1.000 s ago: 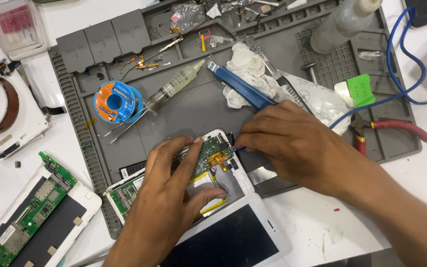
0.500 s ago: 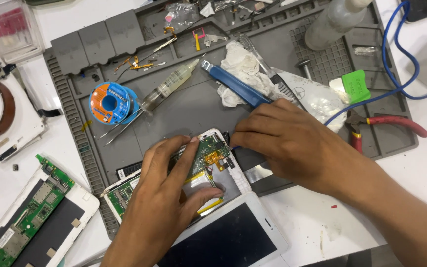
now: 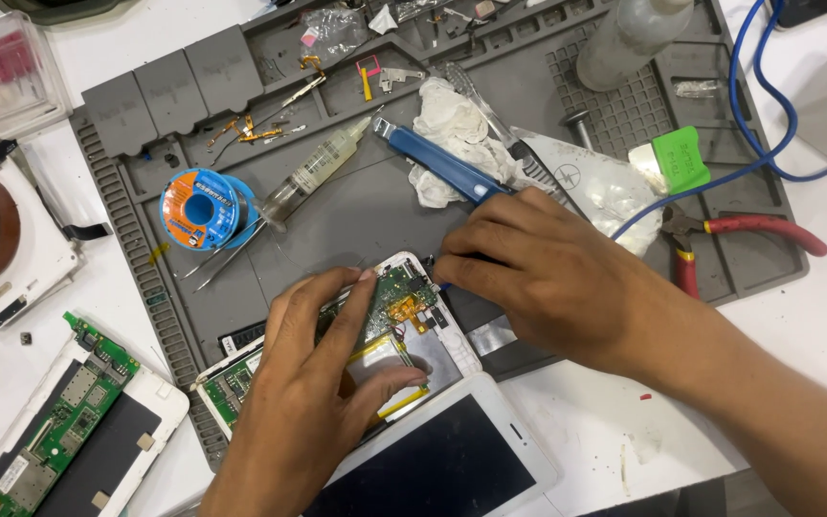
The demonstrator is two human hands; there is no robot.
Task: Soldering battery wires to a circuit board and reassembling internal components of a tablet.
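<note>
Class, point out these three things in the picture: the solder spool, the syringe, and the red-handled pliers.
solder spool [image 3: 199,208], head view, on its blue top face.
syringe [image 3: 316,170], head view, on its clear barrel.
red-handled pliers [image 3: 766,230], head view, on the upper red handle.

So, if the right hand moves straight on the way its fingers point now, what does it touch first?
The right hand points left, its fingertips by the opened device. Going on, it would likely first meet the green circuit board, then the left hand; depth is unclear.
</note>
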